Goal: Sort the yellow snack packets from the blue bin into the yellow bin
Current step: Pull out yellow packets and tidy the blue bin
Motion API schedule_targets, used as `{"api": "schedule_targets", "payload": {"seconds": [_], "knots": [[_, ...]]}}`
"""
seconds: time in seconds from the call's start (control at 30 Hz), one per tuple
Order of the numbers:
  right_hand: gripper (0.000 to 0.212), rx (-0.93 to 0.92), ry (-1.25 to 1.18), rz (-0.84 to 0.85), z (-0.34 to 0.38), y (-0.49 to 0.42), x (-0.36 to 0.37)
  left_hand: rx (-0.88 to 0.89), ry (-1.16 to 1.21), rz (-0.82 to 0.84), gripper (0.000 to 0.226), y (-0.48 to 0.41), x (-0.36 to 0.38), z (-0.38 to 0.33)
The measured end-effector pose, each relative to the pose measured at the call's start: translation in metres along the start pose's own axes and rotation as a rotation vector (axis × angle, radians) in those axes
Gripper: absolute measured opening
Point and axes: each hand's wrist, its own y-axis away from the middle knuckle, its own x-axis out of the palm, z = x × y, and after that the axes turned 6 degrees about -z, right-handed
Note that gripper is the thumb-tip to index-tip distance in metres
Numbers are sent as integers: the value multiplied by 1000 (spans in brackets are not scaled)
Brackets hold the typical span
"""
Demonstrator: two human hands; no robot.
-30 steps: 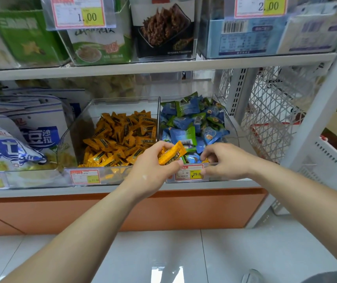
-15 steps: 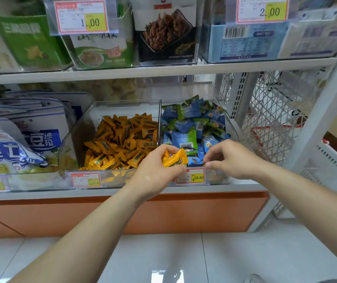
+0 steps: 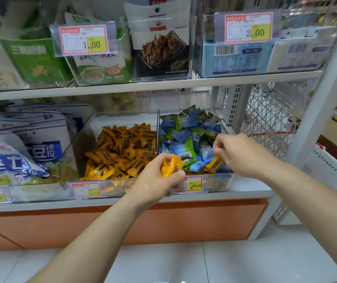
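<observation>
One yellow packet sits at the front right corner of the blue bin. It is pinched by one end between the thumb and curled fingers of the right hand, just off the blue packets. The left hand hangs at the blue bin's front left corner, above its price tag. Its fingers are curled round more yellow ones — two or more, I can't count them. The yellow bin stands touching the blue bin's left side, heaped with its own kind.

The wrappers look slick and the left hand is already full. I'd guess pushing another in could squeeze one out, to drop in front of the blue bin or back among the blues. The end-pinch on the right could also slip, or drag a blue packet up with it.

The blue bin is open on top, and the shelf above it leaves fair headroom at the front. The wall it shares with the yellow bin rises above both heaps, so a hand must lift over it. To the blue bin's right a mesh panel closes in — leftward is the open way.
</observation>
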Motion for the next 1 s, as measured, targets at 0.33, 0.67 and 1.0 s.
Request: {"api": "schedule_targets", "payload": {"seconds": [0.33,0.67,1.0], "knots": [[10,320,-1048,-167,43,7,5,-3,291,-193,27,-2,32,-15],[8,44,-870,-10,68,4,20,92,24,-447,30,-29,-27,-20],[22,-32,-370,-33,-4,3,-3,316,-763,-419,50,-44,-45,-17]]}}
